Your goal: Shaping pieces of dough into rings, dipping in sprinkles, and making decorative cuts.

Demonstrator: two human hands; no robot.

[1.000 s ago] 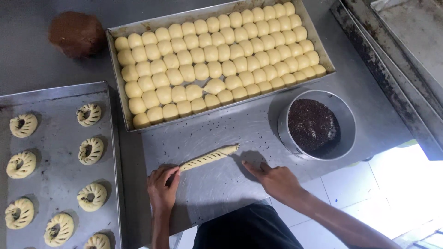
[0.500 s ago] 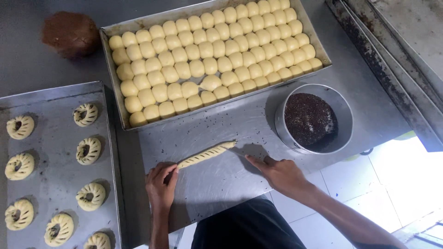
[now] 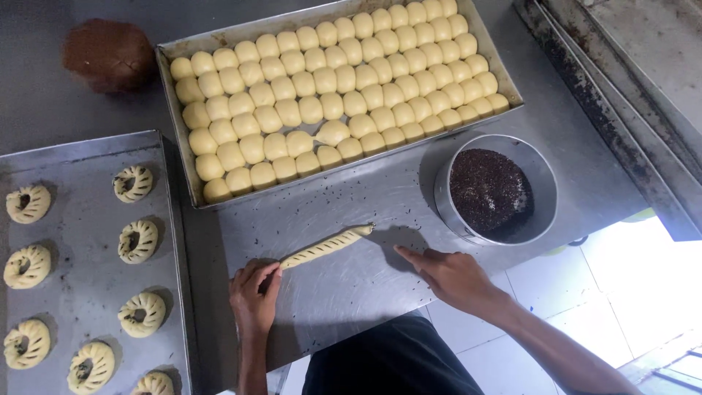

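dough rope on the steel table, both hands at its ends

the biggest container before you is the deep rectangular tray [image 3: 172, 110] at the top, packed in tight rows with pale dough balls [image 3: 333, 73]. to your left lies the flat baking sheet [image 3: 88, 219], which carries two columns of ring-shaped, slashed dough pieces [image 3: 137, 241], spaced apart from one another. at your right, just below the deep tray's corner, stands the round metal bowl [image 3: 541, 175], filled with dark chocolate sprinkles [image 3: 488, 192]. a brown lump [image 3: 107, 53] rests on the table beyond the deep tray's left corner.

the dough rope [image 3: 327, 246], scored with short cuts along its length, lies slanted on the bare steel table [image 3: 351, 292] between the tray and you. your left hand [image 3: 254, 296] has its fingers loosely curled, fingertips touching the rope's lower left end, not gripping it. your right hand [image 3: 453, 276] is laid flat and open, its forefinger stretched toward the rope's upper right end, near but apart from it.
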